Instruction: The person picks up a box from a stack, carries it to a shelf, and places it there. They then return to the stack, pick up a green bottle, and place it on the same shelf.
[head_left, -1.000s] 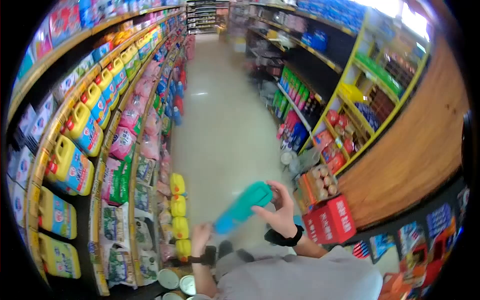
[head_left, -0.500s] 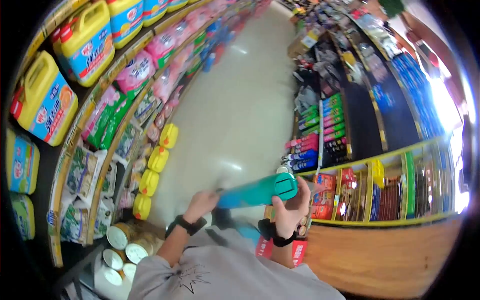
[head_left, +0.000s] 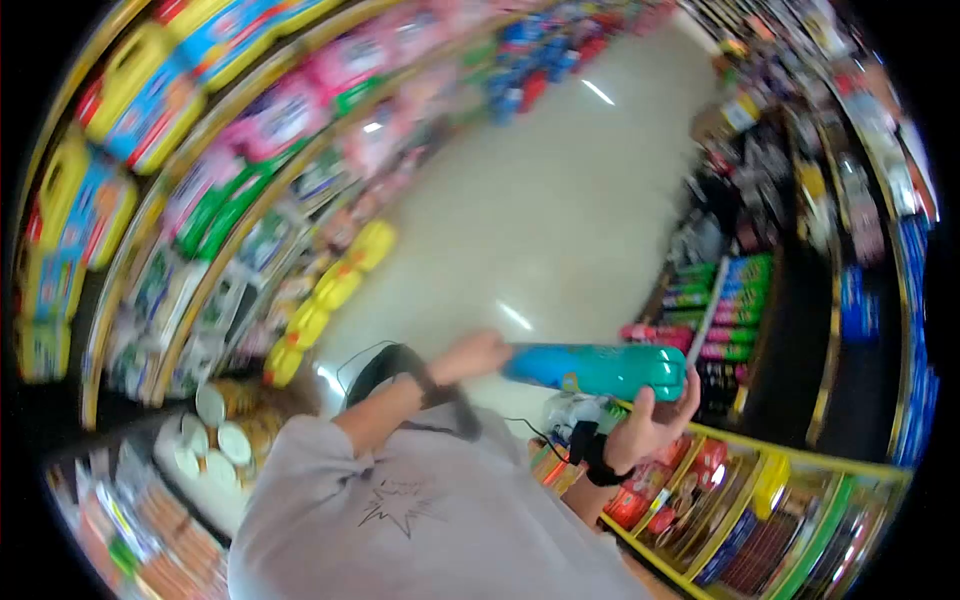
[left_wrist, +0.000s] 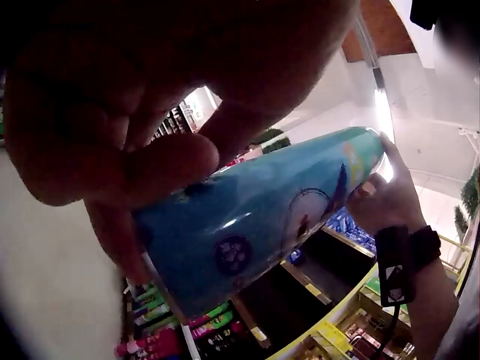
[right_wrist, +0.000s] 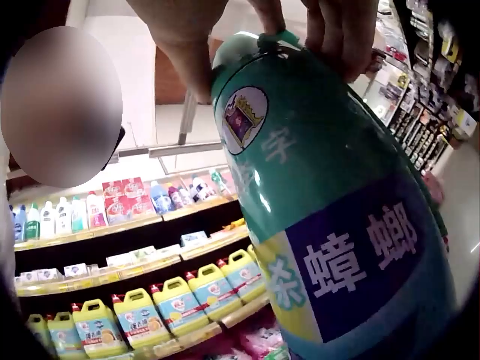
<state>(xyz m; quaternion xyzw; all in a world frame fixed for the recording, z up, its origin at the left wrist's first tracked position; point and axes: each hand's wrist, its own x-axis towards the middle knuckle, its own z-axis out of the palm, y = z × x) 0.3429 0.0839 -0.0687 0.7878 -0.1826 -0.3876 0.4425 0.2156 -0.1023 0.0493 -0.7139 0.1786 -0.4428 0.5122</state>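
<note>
A teal and blue spray can lies roughly level in front of the grey shirt in the head view. My left hand grips its blue end at the left. At the green capped end, my right hand pinches with thumb and fingers. In the left wrist view the can shows printed emblems, with the left fingers curled at its near end and the right hand at the far one. White characters stand on the can's dark label in the right wrist view.
Left shelves hold yellow jugs and pink bags. Along the right are dark shelves and a yellow-framed rack. White-lidded jars stand at the lower left. Pale floor runs between the shelves.
The head view has turned, so the shelves appear tilted differently. The can has swung from slanting to nearly level and sits further right in view, both hands still on it.
</note>
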